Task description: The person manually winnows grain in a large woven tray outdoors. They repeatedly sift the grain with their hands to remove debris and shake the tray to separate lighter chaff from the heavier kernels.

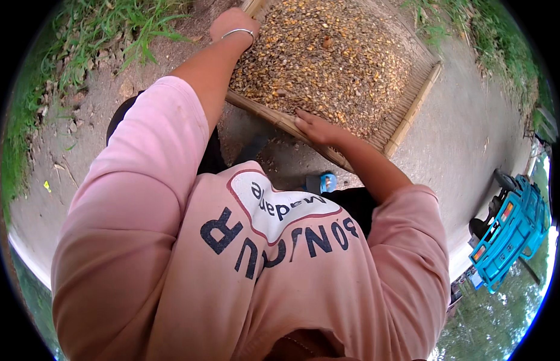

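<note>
In front of me is a large rectangular woven tray [405,114] with a bamboo-like rim, held slightly tilted. A broad heap of yellow and brown kernels [328,66], mixed with dry brown bits, covers most of its bottom. My left hand [235,25], with a silver bangle at its wrist, is closed around the rim at the tray's left side. At the near edge, my right hand [318,129] grips the rim beside the heap; its lower fingers are hidden.
Below the tray, a foot in a blue sandal [321,182] stands on the grey ground [460,114]. Green grass [120,30] grows at the upper left, more at the upper right. A blue vehicle [508,231] is parked at the right.
</note>
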The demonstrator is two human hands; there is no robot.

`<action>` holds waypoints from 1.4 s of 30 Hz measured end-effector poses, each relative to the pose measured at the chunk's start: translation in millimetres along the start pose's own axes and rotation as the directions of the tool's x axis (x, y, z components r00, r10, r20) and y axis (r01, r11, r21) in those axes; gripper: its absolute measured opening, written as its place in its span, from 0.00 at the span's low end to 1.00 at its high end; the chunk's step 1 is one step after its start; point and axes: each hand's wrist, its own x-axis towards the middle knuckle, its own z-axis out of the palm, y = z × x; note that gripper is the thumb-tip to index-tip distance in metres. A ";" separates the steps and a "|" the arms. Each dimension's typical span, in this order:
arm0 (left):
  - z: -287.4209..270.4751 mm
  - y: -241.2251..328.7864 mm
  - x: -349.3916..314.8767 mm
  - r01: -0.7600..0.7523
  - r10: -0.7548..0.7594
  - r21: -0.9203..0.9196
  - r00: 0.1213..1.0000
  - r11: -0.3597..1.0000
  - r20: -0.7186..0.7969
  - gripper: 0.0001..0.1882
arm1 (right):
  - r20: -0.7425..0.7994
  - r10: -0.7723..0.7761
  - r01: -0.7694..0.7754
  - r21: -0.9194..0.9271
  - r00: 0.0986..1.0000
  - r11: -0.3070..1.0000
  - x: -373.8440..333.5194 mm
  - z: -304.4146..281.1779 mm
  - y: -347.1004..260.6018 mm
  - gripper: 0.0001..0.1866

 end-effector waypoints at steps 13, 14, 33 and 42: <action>-5.3 -6.8 2.6 -0.049 0.049 -0.008 0.996 0.999 0.071 0.24 | -0.353 0.014 -0.097 -0.219 0.936 0.971 -4.0 -104.0 -45.4 0.31; -7.1 -7.2 1.8 -0.044 0.045 -0.018 0.996 0.999 0.078 0.25 | -0.443 -0.106 0.008 -0.217 0.890 0.976 -9.1 -108.3 -50.1 0.30; -13.6 1.1 -8.4 0.025 -0.023 -0.030 0.998 0.999 0.056 0.23 | -0.177 0.579 -0.190 0.835 0.796 0.516 -37.9 -41.6 89.3 0.31; -6.2 -5.1 -4.3 -0.036 0.036 0.013 0.999 0.999 0.001 0.23 | -0.338 0.176 0.323 0.940 0.925 0.106 -1.8 -64.2 -22.8 0.26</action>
